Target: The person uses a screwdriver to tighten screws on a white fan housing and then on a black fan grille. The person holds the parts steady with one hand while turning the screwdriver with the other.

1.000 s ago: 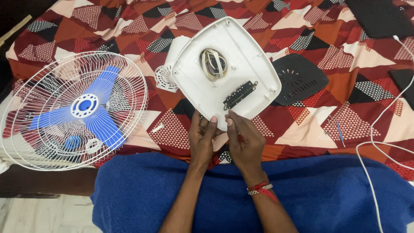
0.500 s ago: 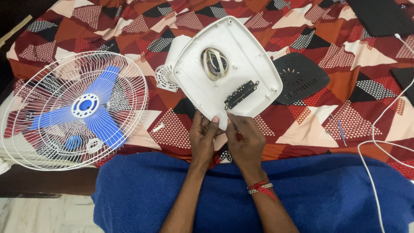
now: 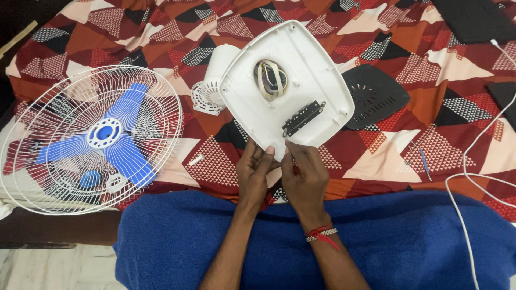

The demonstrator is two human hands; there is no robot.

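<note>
While the white fan base [image 3: 287, 88] sits flipped over in the middle of the patterned bedspread [image 3: 376, 156], pretty much everything else is laid out around it. Far to the left of the base is the round white wire fan cage [image 3: 88, 139] lying flat, with the blue blades [image 3: 115, 142] inside it. Between the cage and the base, a small white peg-like bit [image 3: 196, 159] lies on the cloth, and the white motor housing [image 3: 215, 80] pokes out from behind the base's left edge, touching it.

On the base itself there's a coil of wires [image 3: 271, 79] in a round hole and a dark switch strip [image 3: 303, 118] lower down.

Right at the base's near edge, the left hand [image 3: 255, 172] and right hand [image 3: 303, 177] are pressed close together, fingertips pinching something small between them; can't tell what it is.

Just right of the base is a black vented cover [image 3: 373, 96], then a little screwdriver [image 3: 424, 164], and a white cable [image 3: 473, 161] further out. A blue blanket [image 3: 403, 241] lies under the forearms, near side of the base.
</note>
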